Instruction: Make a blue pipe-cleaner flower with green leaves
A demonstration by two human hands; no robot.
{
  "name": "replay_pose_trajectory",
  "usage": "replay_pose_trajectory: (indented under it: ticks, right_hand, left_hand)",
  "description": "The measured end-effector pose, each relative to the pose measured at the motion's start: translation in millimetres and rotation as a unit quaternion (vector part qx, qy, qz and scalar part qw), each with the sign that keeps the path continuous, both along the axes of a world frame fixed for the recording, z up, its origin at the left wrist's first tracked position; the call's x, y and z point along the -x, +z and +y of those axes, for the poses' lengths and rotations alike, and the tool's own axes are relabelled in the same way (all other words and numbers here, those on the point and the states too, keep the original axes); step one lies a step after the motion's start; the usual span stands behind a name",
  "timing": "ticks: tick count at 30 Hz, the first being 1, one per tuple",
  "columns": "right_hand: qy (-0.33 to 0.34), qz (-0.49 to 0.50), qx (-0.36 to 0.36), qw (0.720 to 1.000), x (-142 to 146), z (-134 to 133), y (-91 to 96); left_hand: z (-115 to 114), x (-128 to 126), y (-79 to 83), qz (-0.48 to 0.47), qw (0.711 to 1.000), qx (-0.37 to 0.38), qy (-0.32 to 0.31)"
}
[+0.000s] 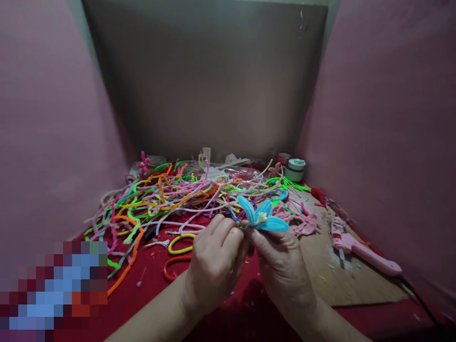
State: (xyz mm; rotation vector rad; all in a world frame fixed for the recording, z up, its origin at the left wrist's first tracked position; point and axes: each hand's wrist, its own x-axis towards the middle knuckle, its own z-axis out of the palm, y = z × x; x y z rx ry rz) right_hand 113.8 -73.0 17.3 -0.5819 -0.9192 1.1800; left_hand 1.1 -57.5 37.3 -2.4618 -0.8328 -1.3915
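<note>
A blue pipe-cleaner flower (pixel 272 222) with a pale yellow centre is held up in front of me over the table. My right hand (pixel 281 266) pinches it from below, thumb and fingers closed just under the petals. Against its left side, my left hand (pixel 217 261) is curled closed with the fingertips at the flower's base. The part between both hands is mostly hidden by the fingers. Beside my left hand lie scissors with a yellow handle loop (pixel 181 243) and a red handle loop (pixel 171 267).
A tangled heap of coloured pipe cleaners (pixel 185 190) spreads behind my hands. Pink pipe-cleaner petals (pixel 305 223) lie to the right. A pink hot glue gun (pixel 363 249) rests on a brown board (pixel 327 285). A pale lidded jar (pixel 295 170) stands at the back.
</note>
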Motion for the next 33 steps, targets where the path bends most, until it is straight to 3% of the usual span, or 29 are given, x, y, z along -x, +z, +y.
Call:
replay_pose_trajectory:
  ticks: [4, 6, 8, 10, 12, 14, 17, 20, 28, 30, 33]
  right_hand:
    - [-0.017, -0.001, 0.008, 1.0, -3, 5, -3.2]
    - [-0.011, 0.002, 0.023, 1.0, -6, 7, -0.5]
    - [0.003, 0.007, 0.034, 0.999, -11, 9, 3.3]
    - [0.013, 0.0, 0.031, 0.999, -17, 11, 6.3]
    - [0.024, -0.014, 0.024, 0.999, -22, 12, 7.6]
    - [0.058, -0.029, 0.019, 0.998, -26, 13, 7.5]
    - [0.14, -0.043, 0.027, 0.989, -30, 13, 6.9]
    - [0.178, -0.056, 0.031, 0.982, -30, 12, 8.2]
    - [0.176, -0.009, 0.033, 0.984, -20, 17, 11.6]
    - [0.157, -0.021, 0.04, 0.987, -22, 16, 10.1]
    - [0.071, -0.113, 0.03, 0.991, -38, 6, 5.5]
  left_hand:
    - [1, -1, -3.0, -0.018, 0.999, 0.035, -0.007]
    - [2, -1, -0.6, -0.052, 0.991, 0.116, -0.036]
    - [4, -1, 4.2, -0.102, 0.961, 0.245, -0.076]
    - [7, 1, 9.2, -0.155, 0.893, 0.405, -0.118]
    - [11, 3, 12.1, -0.196, 0.804, 0.535, -0.17]
    - [14, 5, 12.2, -0.206, 0.726, 0.61, -0.24]
    - [14, 6, 10.0, -0.189, 0.655, 0.65, -0.335]
    - [12, 5, 7.9, -0.189, 0.644, 0.655, -0.346]
    - [14, 2, -0.1, -0.25, 0.642, 0.651, -0.319]
    - [16, 1, -1.2, -0.266, 0.644, 0.646, -0.312]
    - [19, 1, -1.0, -0.311, 0.637, 0.637, -0.304]
